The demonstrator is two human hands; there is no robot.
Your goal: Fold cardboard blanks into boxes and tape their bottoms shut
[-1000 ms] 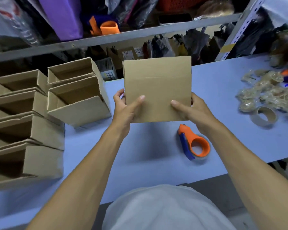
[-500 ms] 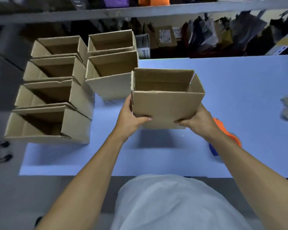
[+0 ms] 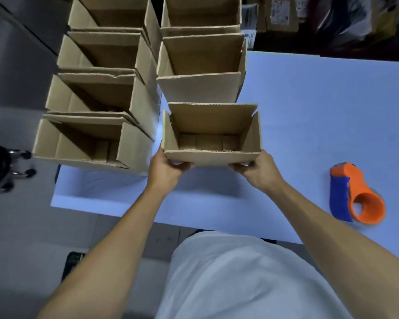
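An open-topped cardboard box (image 3: 211,134) stands upright over the blue table (image 3: 309,111), its top flaps up and its bottom flaps showing inside. My left hand (image 3: 166,168) grips its near left corner, and my right hand (image 3: 256,170) grips its near right corner. The box sits just in front of a column of finished boxes (image 3: 200,72). An orange and blue tape dispenser (image 3: 352,194) lies on the table to the right, apart from both hands.
Several more open boxes (image 3: 97,97) stand in a column at the table's left end, reaching its edge. Behind the table are shelves with dark bags and small cartons (image 3: 279,10). A black wheeled stool base (image 3: 0,166) stands on the floor at left.
The box was turned from side-on to open side up, then carried left and set in line behind the second column of boxes. My view tilted downward.
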